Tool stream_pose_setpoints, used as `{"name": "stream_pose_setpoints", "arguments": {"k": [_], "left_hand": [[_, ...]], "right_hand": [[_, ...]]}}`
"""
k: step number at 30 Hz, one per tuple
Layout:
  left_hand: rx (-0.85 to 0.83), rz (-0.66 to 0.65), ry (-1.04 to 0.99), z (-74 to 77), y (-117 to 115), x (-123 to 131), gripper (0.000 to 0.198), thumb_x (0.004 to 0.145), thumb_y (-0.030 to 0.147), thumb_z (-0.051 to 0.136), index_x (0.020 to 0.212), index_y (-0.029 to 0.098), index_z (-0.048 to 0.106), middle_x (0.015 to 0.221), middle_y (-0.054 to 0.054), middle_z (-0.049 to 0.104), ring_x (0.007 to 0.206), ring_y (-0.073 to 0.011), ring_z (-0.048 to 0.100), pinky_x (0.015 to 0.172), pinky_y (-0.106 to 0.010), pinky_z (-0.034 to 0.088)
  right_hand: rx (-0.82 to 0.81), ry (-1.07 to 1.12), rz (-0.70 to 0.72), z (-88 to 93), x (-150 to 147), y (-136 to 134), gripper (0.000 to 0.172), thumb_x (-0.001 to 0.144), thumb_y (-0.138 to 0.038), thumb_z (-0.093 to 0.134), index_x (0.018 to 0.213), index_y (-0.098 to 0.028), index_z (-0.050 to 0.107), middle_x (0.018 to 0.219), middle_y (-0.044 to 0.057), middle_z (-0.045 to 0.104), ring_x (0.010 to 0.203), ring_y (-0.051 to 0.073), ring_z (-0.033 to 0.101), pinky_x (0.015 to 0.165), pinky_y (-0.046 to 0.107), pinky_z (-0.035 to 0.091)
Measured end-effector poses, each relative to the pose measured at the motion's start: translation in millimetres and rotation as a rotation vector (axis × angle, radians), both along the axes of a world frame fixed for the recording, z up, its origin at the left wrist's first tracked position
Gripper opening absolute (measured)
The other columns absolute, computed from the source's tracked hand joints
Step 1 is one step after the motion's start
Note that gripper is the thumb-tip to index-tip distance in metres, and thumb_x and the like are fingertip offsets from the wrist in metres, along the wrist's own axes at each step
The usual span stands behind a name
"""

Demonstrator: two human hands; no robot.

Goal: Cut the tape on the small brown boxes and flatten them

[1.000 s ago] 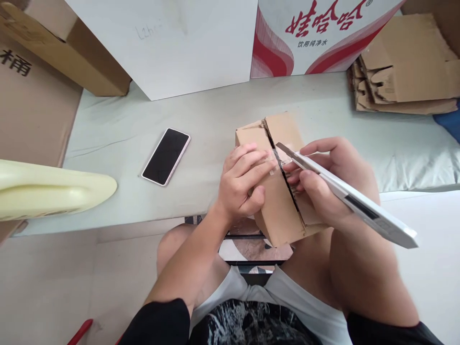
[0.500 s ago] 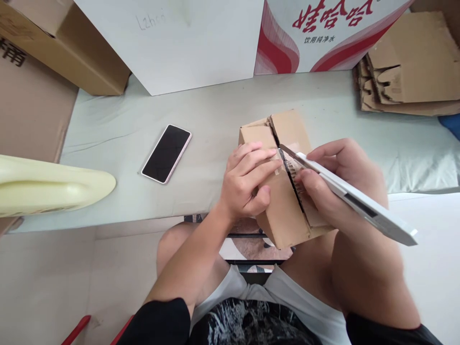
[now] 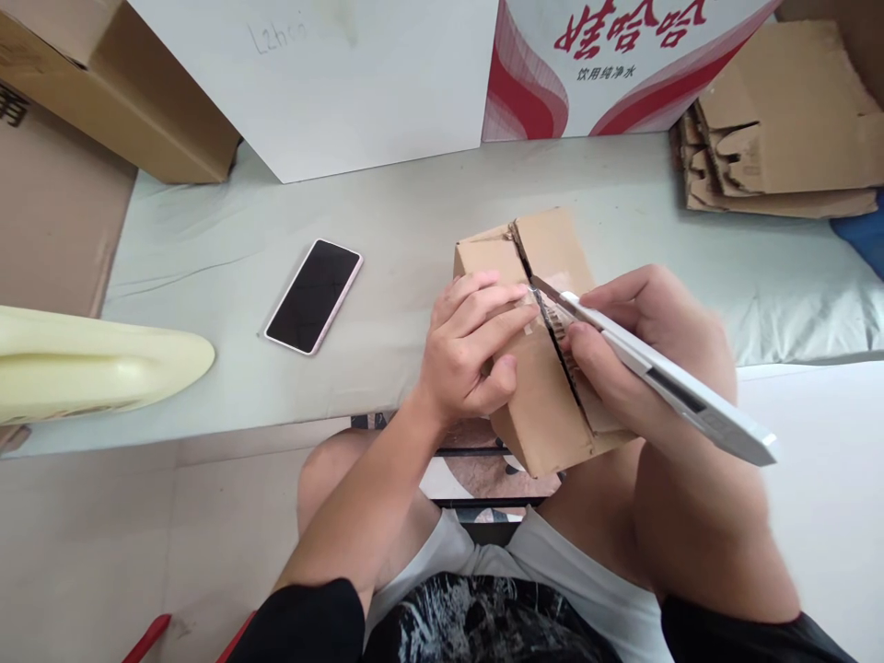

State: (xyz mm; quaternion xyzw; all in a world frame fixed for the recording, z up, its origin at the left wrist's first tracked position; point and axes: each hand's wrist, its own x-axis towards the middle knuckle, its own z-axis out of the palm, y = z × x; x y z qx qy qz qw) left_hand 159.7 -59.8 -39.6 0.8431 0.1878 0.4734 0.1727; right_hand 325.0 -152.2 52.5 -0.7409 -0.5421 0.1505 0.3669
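Observation:
A small brown cardboard box [image 3: 542, 401] sits at the table's front edge, above my knees, with a dark seam running across its top and torn tape near the middle. My left hand [image 3: 473, 345] lies on the box's left flap, fingers stretched toward the seam and thumb bent beneath them. In my right hand [image 3: 642, 341] is a white utility knife [image 3: 673, 387], gripped between thumb and fingers. Its extended blade points up and left, with the tip at the seam beside my left fingertips. What lies inside the box is hidden.
A smartphone [image 3: 314, 296] lies on the cloth-covered table [image 3: 393, 216], left of the box. Behind stand a white carton [image 3: 359, 101] and a red-and-white one [image 3: 622, 92]. Flattened cardboard [image 3: 794, 120] is stacked at right. A pale yellow object [image 3: 103, 359] juts in from the left.
The view has shifted slightly, moving the phone and cartons a little left in the picture. Both hands and the knife keep nearly the same place on the box.

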Motion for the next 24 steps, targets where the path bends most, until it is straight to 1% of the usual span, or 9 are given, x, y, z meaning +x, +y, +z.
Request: {"name": "stream_pose_setpoints", "arguments": {"k": [5,9,14,19,24], "left_hand": [[-0.003,0.007,0.03,0.4,0.1,-0.6,0.048,0.098,0.039,0.038,0.123,0.022,0.076,0.128,-0.011,0.075,0.132,-0.0309,0.06,0.115,-0.053,0.049],[0.002,-0.011,-0.006,1.5,0.0,0.0,0.045,0.098,0.037,0.042,0.123,0.02,0.075,0.128,-0.012,0.075,0.132,-0.0309,0.059,0.114,-0.052,0.049],[0.009,0.0,-0.028,2.1,0.0,1.0,0.042,0.097,0.035,0.043,0.12,0.019,0.075,0.125,-0.012,0.076,0.13,-0.0307,0.061,0.114,-0.05,0.05],[0.012,-0.001,-0.035,0.5,0.6,1.9,0.042,0.096,0.036,0.044,0.121,0.02,0.074,0.126,-0.011,0.076,0.129,-0.0313,0.062,0.113,-0.052,0.05],[0.009,-0.008,-0.034,-0.3,1.0,1.1,0.043,0.096,0.036,0.044,0.122,0.021,0.074,0.127,-0.012,0.076,0.13,-0.0319,0.062,0.113,-0.053,0.05]], "right_hand": [[0.012,-0.009,0.033,-5.2,3.1,0.0,0.014,0.083,-0.029,0.07,0.09,-0.027,0.058,0.069,-0.005,0.074,0.05,0.014,0.058,0.05,0.027,0.041],[0.024,-0.034,0.067,-9.7,5.3,-0.8,0.015,0.082,-0.026,0.07,0.092,-0.028,0.059,0.068,-0.004,0.072,0.05,0.014,0.057,0.05,0.027,0.043],[0.049,-0.033,0.046,-7.0,3.5,-2.5,0.012,0.082,-0.029,0.068,0.087,-0.027,0.058,0.064,-0.007,0.07,0.046,0.011,0.055,0.046,0.024,0.039],[0.099,0.02,0.058,-4.4,3.3,-5.8,0.01,0.081,-0.026,0.067,0.085,-0.025,0.057,0.06,-0.008,0.066,0.043,0.009,0.05,0.043,0.023,0.037],[0.07,0.071,0.063,-6.2,4.7,-5.2,0.012,0.082,-0.026,0.068,0.086,-0.025,0.057,0.06,-0.007,0.066,0.043,0.01,0.051,0.044,0.025,0.038]]}}
